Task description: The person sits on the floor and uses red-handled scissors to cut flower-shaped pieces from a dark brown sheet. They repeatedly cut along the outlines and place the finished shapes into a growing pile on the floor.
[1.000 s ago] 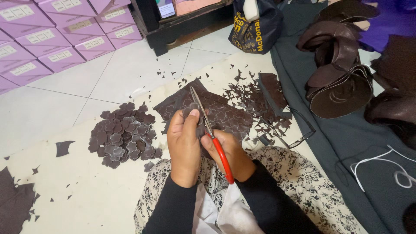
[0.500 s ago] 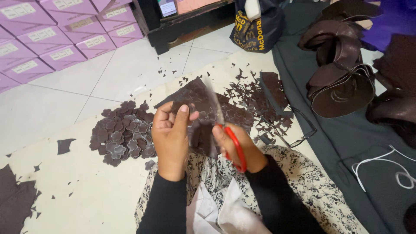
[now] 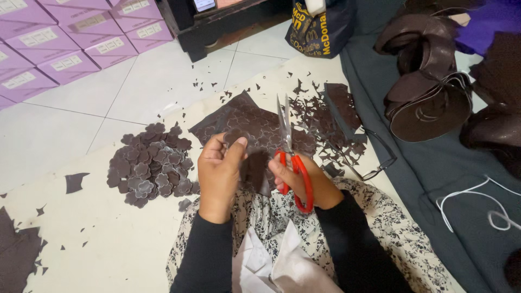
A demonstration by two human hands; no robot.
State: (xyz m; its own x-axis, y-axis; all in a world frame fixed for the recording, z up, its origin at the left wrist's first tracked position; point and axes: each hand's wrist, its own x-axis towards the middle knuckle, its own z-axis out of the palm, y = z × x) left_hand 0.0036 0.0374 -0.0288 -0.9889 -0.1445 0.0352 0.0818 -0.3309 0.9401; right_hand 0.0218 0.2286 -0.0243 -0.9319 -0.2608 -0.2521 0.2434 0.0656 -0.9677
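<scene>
My left hand [image 3: 218, 172] pinches a small dark brown flower-shaped cutout [image 3: 234, 136] at its fingertips, with a strip of the same brown sheet [image 3: 254, 173] hanging beside it. My right hand [image 3: 307, 182] grips red-handled scissors [image 3: 290, 160], blades pointing up and away, close to the cutout. Below both hands lies a larger brown sheet [image 3: 255, 122] marked with flower outlines. A heap of cut flower pieces [image 3: 152, 165] rests on the floor to the left of my left hand.
Brown offcuts [image 3: 325, 116] litter the floor right of the sheet. Purple boxes [image 3: 65, 38] stack at the top left. A dark bag [image 3: 317, 27] stands at the top. Brown rolled material [image 3: 429, 92] and eyeglasses [image 3: 374, 160] lie on grey cloth [image 3: 445, 179] at the right. My patterned lap [image 3: 401, 239] fills the bottom.
Both hands have risen from the sheet. The left hand now holds a cutout up at its fingertips, and the scissors have swung upright beside it.
</scene>
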